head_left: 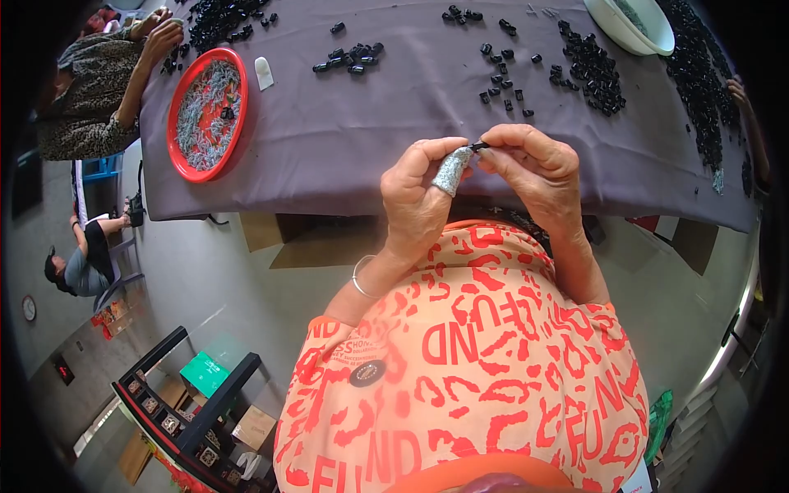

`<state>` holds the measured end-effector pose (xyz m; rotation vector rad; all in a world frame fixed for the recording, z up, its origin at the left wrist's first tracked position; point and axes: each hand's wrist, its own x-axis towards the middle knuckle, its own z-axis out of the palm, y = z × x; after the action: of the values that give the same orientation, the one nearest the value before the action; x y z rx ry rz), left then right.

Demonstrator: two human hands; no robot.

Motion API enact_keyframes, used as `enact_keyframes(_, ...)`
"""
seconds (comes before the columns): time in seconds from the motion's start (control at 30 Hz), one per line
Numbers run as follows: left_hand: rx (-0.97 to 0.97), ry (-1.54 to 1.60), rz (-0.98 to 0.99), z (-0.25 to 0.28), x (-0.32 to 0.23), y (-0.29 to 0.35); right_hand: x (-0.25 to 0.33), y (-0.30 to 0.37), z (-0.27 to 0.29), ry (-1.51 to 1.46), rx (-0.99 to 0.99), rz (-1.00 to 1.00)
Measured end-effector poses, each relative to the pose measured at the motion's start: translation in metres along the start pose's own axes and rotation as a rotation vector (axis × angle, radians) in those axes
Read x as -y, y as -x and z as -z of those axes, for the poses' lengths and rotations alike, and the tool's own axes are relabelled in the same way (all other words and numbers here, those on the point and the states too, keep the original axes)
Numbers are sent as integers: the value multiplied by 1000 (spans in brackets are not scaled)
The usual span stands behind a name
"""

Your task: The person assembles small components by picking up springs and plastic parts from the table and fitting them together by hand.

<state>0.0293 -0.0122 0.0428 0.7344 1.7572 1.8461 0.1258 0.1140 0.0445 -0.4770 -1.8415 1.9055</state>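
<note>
Above the near edge of the table, both of my hands meet at a small black plastic part [477, 146]. My left hand [411, 189] pinches one end of it, and a grey speckled finger cover [451, 171] is wrapped around one of its digits. From the other side, my right hand [534, 168] grips the part between thumb and forefinger. The fingertips hide most of the part, so its exact shape cannot be made out. Loose black parts of a similar look lie in a small group [352, 59] farther off on the cloth.
A red round tray [173, 123] of small greyish pieces stands at left, beside a small white object [264, 74]. More black parts form piles [596, 74] at right, near a white bowl [657, 43]. A co-worker's hands [164, 37] are at the far left; another hand [737, 92] shows right.
</note>
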Motion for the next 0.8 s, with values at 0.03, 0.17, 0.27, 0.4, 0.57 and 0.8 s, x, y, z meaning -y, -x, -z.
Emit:
enact_keyframes(0.03,-26,-29,-13,-1,1,0,0,0,-1,3,-10,-6)
enact_keyframes(0.17,-70,-17,-24,-5,1,2,0,0,-6,6,-41,0)
enact_keyframes(0.27,-109,44,62,-7,1,2,-5,0,-9,-34,-85,-7)
enact_keyframes(0.4,-135,91,91,-7,7,3,-13,-4,-10,-77,-94,-17)
enact_keyframes(0.57,-159,120,79,-10,13,5,-15,0,-13,27,-100,9)
enact_keyframes(0.8,-138,136,63,-12,14,3,-15,-3,-11,163,-105,182)
